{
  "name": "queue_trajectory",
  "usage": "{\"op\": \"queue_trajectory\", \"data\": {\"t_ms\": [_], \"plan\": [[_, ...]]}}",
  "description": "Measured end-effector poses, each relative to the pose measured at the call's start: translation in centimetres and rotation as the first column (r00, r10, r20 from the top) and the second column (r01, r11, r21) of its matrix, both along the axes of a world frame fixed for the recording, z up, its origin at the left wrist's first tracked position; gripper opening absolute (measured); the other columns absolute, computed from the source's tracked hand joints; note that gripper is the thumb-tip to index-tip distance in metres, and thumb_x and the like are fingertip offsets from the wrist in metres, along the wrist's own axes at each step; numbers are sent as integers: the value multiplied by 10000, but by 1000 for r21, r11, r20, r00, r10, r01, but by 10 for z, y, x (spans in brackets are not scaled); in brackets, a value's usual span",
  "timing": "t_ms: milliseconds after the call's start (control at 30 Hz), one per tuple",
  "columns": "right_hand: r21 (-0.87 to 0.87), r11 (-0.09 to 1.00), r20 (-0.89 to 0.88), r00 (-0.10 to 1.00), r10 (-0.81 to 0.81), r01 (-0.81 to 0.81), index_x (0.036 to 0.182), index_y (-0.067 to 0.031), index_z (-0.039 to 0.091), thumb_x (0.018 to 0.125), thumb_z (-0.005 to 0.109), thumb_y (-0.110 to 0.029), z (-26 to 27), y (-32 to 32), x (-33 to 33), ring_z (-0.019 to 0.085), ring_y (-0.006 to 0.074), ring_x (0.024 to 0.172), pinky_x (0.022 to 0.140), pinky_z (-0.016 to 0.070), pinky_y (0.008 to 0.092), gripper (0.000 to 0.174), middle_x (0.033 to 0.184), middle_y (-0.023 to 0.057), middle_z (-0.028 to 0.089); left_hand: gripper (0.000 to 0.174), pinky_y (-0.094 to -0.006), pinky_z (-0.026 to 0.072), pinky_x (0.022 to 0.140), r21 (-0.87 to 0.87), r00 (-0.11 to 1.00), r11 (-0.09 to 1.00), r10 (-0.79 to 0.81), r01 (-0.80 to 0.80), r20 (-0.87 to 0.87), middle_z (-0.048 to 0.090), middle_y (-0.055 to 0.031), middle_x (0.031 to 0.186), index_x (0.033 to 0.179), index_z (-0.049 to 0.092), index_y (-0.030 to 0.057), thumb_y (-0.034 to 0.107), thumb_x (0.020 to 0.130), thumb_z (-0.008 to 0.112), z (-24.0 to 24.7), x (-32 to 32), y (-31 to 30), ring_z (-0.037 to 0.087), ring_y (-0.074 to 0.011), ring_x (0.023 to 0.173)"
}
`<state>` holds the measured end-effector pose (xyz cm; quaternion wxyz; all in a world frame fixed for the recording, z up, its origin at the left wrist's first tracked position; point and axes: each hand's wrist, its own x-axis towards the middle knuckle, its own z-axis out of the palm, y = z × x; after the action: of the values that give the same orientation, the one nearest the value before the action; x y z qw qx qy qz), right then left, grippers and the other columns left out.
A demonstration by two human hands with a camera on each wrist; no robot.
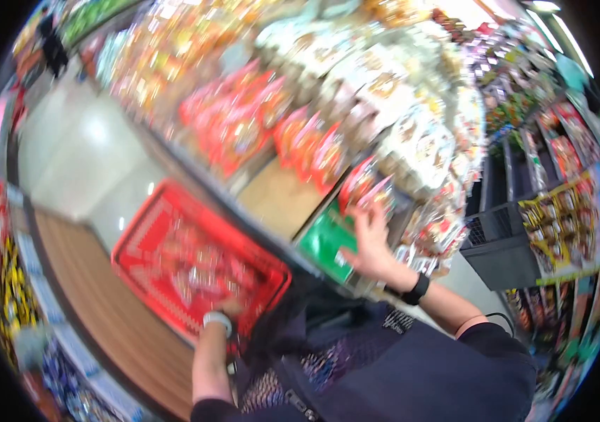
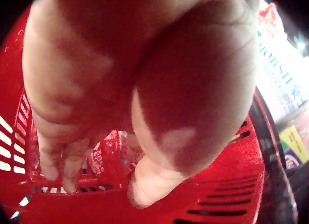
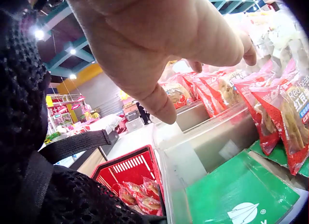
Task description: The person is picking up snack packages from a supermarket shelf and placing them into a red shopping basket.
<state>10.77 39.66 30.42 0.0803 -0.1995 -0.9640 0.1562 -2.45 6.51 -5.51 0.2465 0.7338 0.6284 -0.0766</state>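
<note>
My right hand [image 1: 372, 246] reaches over the shelf, fingers spread and thumb apart. In the head view its fingertips overlap red-and-clear snack packets [image 1: 358, 183]; the right wrist view shows "Red bean" on an upright packet [image 3: 294, 115]. Below this hand lies a green cardboard panel [image 3: 231, 187] in a clear-walled compartment. My left hand [image 1: 229, 308] is down inside a red plastic basket [image 1: 131, 246], over several red-and-clear packets [image 1: 191, 264]. Seen from the left wrist, its fingers point downward with the thumb [image 2: 152, 183] held apart, and a packet [image 2: 99, 158] shows behind them.
More red packets [image 1: 233, 119] fill the neighbouring compartments, with white packets [image 1: 419, 144] beyond. Bare tan cardboard [image 1: 279, 193] shows in one compartment. The basket stands beside a wood-coloured ledge [image 1: 99, 281]. At the right are dark bins [image 1: 500, 246] and hanging snack bags [image 1: 560, 225].
</note>
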Motion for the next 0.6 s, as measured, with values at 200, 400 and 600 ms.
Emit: {"op": "queue_trajectory", "data": {"t_ms": [200, 400, 600], "plan": [[-39, 996, 28, 997, -76, 77, 1261, -98, 363, 637, 700, -141, 10, 2, 5, 211, 451, 1274, 999, 270, 525, 710, 1377, 255, 161, 524, -425, 486, 838, -301, 589, 712, 698, -635, 407, 582, -249, 1077, 1242, 465, 51, 226, 767, 600, 10, 4, 7, 569, -392, 1009], [-32, 997, 27, 997, -66, 66, 1253, -92, 385, 642, 701, -130, 10, 3, 4, 219, 444, 1274, 1002, 268, 524, 688, 1386, 245, 162, 265, -489, 506, 655, -15, 373, 379, 915, -925, 154, 626, -252, 807, 1004, 572, -9, 134, 783, 539, -4, 5, 21, 621, -407, 754], [-94, 993, 73, 994, 85, -78, 1200, -138, 430, 644, 736, -181, -16, -17, -15, 300, 443, 1212, 978, 302, 522, 636, 1352, 237, 210, 99, -415, 507, 622, 171, 516, 487, 806, -857, 291, 622, -149, 661, 728, 679, 117, 157, 640, 658, 105, -39, 4, 629, -328, 676]]}}
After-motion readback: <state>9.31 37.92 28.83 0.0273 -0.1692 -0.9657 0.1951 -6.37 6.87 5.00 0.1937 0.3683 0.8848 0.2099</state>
